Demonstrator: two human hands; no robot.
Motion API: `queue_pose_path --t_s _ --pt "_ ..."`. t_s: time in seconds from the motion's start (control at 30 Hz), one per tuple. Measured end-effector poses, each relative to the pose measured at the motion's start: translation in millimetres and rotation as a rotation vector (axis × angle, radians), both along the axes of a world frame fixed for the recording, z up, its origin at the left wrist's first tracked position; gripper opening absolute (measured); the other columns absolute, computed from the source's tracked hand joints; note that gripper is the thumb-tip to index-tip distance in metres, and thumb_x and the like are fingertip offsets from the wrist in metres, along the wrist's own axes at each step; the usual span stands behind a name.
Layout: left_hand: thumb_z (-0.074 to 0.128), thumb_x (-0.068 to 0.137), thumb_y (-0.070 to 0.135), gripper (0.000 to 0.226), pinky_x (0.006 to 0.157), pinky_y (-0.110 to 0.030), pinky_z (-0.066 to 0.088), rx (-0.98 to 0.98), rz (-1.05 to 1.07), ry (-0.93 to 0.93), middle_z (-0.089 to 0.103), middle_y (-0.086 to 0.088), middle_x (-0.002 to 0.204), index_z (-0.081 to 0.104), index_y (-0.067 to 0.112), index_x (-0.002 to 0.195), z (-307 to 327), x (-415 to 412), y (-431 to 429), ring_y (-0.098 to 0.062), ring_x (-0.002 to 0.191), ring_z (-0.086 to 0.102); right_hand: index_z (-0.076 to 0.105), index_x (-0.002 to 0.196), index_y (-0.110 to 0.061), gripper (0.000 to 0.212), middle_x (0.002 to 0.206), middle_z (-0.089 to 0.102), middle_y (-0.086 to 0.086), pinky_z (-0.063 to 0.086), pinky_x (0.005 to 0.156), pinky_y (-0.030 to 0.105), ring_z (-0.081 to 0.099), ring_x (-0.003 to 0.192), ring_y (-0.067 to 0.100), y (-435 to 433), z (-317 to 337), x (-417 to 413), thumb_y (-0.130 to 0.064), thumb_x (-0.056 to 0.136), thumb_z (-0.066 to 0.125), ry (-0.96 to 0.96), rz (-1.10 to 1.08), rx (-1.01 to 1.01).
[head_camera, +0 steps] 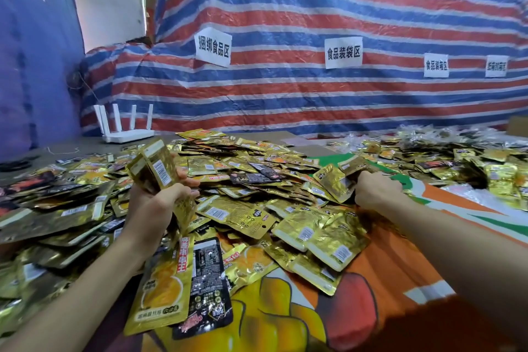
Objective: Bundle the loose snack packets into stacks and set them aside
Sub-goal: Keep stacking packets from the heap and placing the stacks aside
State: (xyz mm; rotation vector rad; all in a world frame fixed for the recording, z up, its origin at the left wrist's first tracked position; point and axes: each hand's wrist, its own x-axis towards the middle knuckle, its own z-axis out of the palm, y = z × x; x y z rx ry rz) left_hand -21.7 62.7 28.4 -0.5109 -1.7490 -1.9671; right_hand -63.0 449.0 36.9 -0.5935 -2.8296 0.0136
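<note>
Stack [154, 166]: flat foil packets, gold and crinkled, with white barcode patches, held on edge and tilted just above the pile's left half.
Left hand [157, 203]: fingers and thumb curled round the lower part of the stack, gripping it.
Right hand [377, 190]: at the pile's right edge, fingers curled tight on a gold packet [335, 183] whose free end stands up from the pile.
Pile [243, 180]: a wide, loose spread of shiny rectangular packets, mostly gold and a few black, overlapping at all angles.
Black packet [205, 286]: glossy, with fine print, lying flat at the pile's near edge beside a gold and orange one.
Cloth [357, 308]: smooth printed sheet in orange, yellow, green and white, under the pile and bare on its near right.
Heap [457, 151]: more gold packets, right of the pile.
Router [125, 126]: white plastic with upright antennas, behind the pile's left end.
Tarp [314, 94]: woven plastic in red, blue and white stripes, creased, rising behind the pile.
Labels [213, 47]: white paper sheets with black characters, on the tarp above the pile.
</note>
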Motion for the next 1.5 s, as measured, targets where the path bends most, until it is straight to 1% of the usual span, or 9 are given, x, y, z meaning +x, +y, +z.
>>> queue_pose_path --t_s 0.2,0.47,0.6,0.83,0.93,1.1,1.2,1.33,1.5 --pt "0.060 0.067 0.004 0.032 0.089 -0.060 0.056 0.032 -0.024 -0.005 0.070 -0.002 0.080 0.071 0.034 0.073 1.3 1.9 -3.2 -0.037 0.097 0.070 0.043 0.087 -0.018 0.015 0.087 0.051 0.002 0.041 0.074 0.040 0.054 0.087 0.028 2.4 -4.1 -10.7 -0.023 0.091 0.057 -0.004 -0.035 -0.054" --pt "0.058 0.064 0.002 0.037 0.094 -0.057 0.054 0.048 -0.052 -0.044 0.063 -0.004 0.084 0.063 0.020 0.095 4.8 3.7 -0.3 -0.031 0.093 0.071 0.045 0.078 -0.020 0.021 0.082 0.055 -0.002 0.044 0.067 0.034 0.060 0.082 0.023 -6.2 -3.4 -4.7 -0.025 0.095 0.056 -0.133 0.012 0.084" --pt "0.055 0.061 0.000 0.046 0.094 -0.045 0.052 0.109 -0.091 -0.088 0.061 -0.006 0.081 0.059 0.010 0.105 8.2 4.0 -4.3 -0.034 0.097 0.069 0.050 0.081 -0.015 0.019 0.076 0.054 -0.001 0.039 0.058 0.029 0.054 0.068 0.019 -21.6 18.1 6.8 -0.021 0.099 0.049 0.071 0.045 0.140" --pt "0.051 0.077 -0.006 0.047 0.074 -0.036 0.047 0.089 -0.239 -0.282 0.071 -0.007 0.093 0.063 0.002 0.122 8.6 6.5 -2.2 -0.024 0.080 0.058 0.063 0.097 0.006 0.035 0.071 0.047 0.002 0.034 0.044 0.015 0.041 0.055 0.008 -146.8 44.6 36.1 -0.025 0.106 0.049 0.002 0.815 -0.619" --pt "0.056 0.075 -0.004 0.034 0.074 -0.035 0.050 0.063 -0.217 -0.327 0.075 -0.008 0.088 0.075 0.004 0.102 8.1 7.2 -3.1 -0.023 0.075 0.064 0.062 0.094 0.003 0.033 0.068 0.047 -0.006 0.033 0.048 0.022 0.039 0.056 0.009 -196.4 33.3 33.4 -0.023 0.106 0.048 -0.002 0.992 -0.765" --pt "0.057 0.077 -0.006 0.021 0.062 -0.024 0.050 -0.004 -0.077 -0.393 0.075 -0.013 0.074 0.073 -0.003 0.063 7.5 0.3 -6.2 -0.011 0.061 0.068 0.068 0.091 0.003 0.032 0.065 0.049 -0.006 0.034 0.054 0.023 0.042 0.056 0.007 -238.4 10.7 18.1 -0.022 0.104 0.054 0.266 1.025 -0.944" --pt "0.057 0.074 -0.006 0.019 0.058 -0.022 0.053 0.023 -0.096 -0.416 0.074 -0.014 0.073 0.072 -0.003 0.064 7.2 -3.5 -8.1 -0.014 0.062 0.069 0.066 0.092 0.002 0.033 0.068 0.048 -0.004 0.033 0.056 0.024 0.041 0.058 0.008 -239.2 -3.6 13.2 -0.024 0.105 0.053 0.371 0.968 -1.017" --pt "0.056 0.068 -0.003 0.024 0.086 -0.045 0.049 0.166 -0.254 -0.468 0.066 -0.014 0.077 0.070 -0.001 0.088 8.5 -5.6 -13.6 -0.026 0.071 0.062 0.058 0.090 -0.005 0.027 0.066 0.039 -0.007 0.032 0.051 0.023 0.037 0.057 0.007 -225.8 -10.3 8.8 -0.024 0.107 0.049 0.244 0.905 -1.256" --pt "0.055 0.074 -0.003 0.031 0.070 -0.034 0.058 0.132 -0.232 -0.452 0.073 -0.016 0.094 0.072 -0.001 0.100 9.5 -2.8 -16.7 -0.020 0.070 0.068 0.059 0.079 -0.018 0.028 0.070 0.037 -0.005 0.030 0.050 0.018 0.035 0.056 0.005 -214.9 -10.9 9.6 -0.021 0.106 0.050 0.083 1.021 -1.536"
